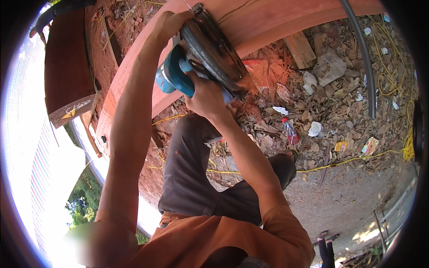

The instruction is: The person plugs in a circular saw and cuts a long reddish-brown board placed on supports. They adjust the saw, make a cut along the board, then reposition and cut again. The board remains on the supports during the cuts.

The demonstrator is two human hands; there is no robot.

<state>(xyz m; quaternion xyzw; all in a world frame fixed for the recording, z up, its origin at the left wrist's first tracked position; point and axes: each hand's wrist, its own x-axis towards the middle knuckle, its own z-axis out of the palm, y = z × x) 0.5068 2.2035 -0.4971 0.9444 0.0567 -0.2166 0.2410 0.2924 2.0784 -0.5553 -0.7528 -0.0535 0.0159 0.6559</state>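
A teal circular saw (178, 67) with a dark, worn guard and base plate (214, 49) rests on a long reddish wooden plank (277, 24). My right hand (205, 93) is wrapped round its teal rear handle. At the saw's front end, my left hand (170, 24) grips the edge of the base plate, with the fingertips partly hidden. A thin line (187, 4) runs along the plank just ahead of the saw. The blade itself is hidden by the guard and plate. Reddish sawdust (257, 87) lies below the saw's rear end.
Dry leaves and litter cover the ground at right, including a red-labelled plastic bottle (290, 131) and a clear plastic bag (330, 69). A yellow cord (344, 162) crosses the ground. A dark hose-like bar (364, 58) hangs at upper right. Another dark timber (67, 58) stands at left.
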